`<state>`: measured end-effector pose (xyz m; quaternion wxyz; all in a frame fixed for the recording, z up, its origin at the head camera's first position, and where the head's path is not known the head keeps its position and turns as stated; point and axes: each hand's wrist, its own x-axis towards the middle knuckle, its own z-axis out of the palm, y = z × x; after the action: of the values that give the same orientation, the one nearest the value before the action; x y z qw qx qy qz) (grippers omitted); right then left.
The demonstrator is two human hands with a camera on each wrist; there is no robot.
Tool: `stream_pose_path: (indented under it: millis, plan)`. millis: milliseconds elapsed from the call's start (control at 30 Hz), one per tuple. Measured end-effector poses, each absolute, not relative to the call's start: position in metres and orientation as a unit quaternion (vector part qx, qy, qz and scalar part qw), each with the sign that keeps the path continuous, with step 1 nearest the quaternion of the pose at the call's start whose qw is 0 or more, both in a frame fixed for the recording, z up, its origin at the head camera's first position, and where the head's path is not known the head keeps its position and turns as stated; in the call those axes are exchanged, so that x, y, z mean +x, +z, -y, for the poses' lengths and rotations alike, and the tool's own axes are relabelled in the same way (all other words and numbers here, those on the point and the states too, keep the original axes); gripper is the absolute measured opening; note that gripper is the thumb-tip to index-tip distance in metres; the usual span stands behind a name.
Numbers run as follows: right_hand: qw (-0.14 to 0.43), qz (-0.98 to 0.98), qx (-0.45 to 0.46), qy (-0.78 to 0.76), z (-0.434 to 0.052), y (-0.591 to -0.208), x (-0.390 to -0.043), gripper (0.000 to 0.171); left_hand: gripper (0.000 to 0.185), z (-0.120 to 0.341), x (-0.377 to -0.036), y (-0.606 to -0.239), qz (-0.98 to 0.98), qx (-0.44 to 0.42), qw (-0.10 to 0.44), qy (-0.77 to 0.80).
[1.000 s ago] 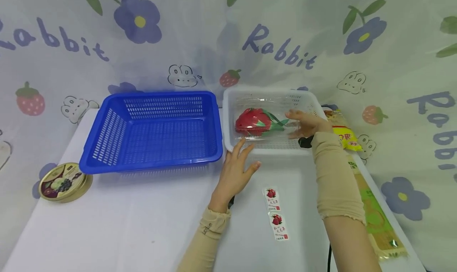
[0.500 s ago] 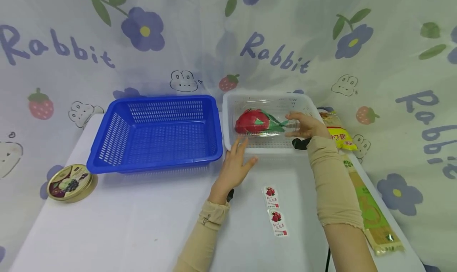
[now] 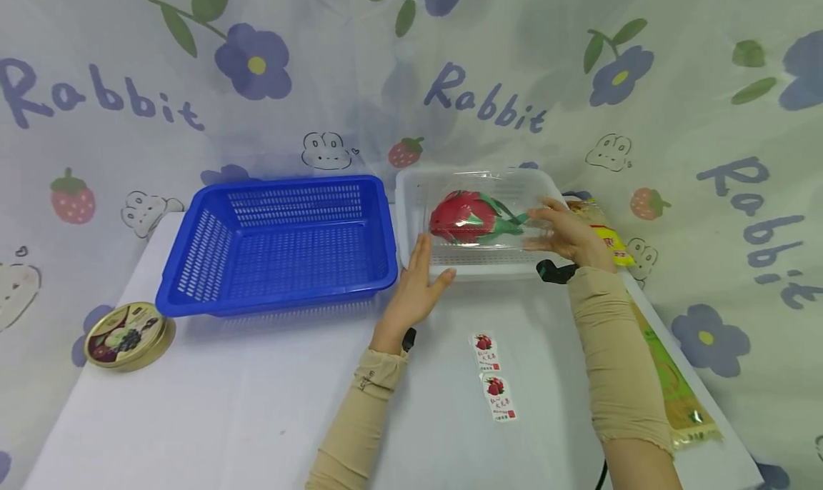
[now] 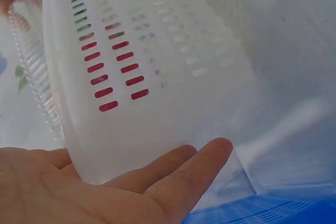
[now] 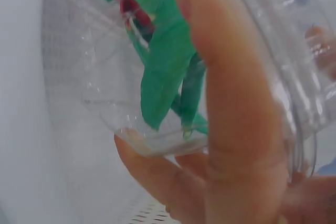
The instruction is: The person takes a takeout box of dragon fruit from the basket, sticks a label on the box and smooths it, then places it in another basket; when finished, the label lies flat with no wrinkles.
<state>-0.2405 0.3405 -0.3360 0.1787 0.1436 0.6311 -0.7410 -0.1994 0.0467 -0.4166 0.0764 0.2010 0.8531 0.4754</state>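
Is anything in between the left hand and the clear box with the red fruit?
Yes. The white basket's near-left wall stands between them: the left hand rests open against its outside, while the clear box is inside, gripped by the right hand.

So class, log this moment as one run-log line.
right hand: grips clear box | contents: dragon fruit | left hand: touches white basket
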Motion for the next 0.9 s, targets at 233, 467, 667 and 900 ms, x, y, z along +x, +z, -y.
stream_pose_path:
  millis: [233,467,667,900]
  plan:
    - [0.124,-0.654,0.122,-0.736,-0.336,-0.328,-0.203,0.075,0.086,-0.041,-0.187,-0.407,-0.861,0.193,0.082,0.464]
    - [0.053,-0.644,0.067,-0.760,-0.323,-0.332,-0.164,0.062,0.096,-0.028,-0.163,-0.386,-0.865,0.191,0.080,0.457]
    - [0.040,-0.647,-0.012,-0.762,-0.309,-0.334,-0.134,0.055,0.097,-0.007,-0.150,-0.372,-0.835,0.220,0.023,0.503]
    - [0.042,-0.652,-0.055,-0.755,-0.276,-0.325,-0.108,0.067,0.098,0.021,-0.149,-0.367,-0.754,0.279,-0.090,0.587]
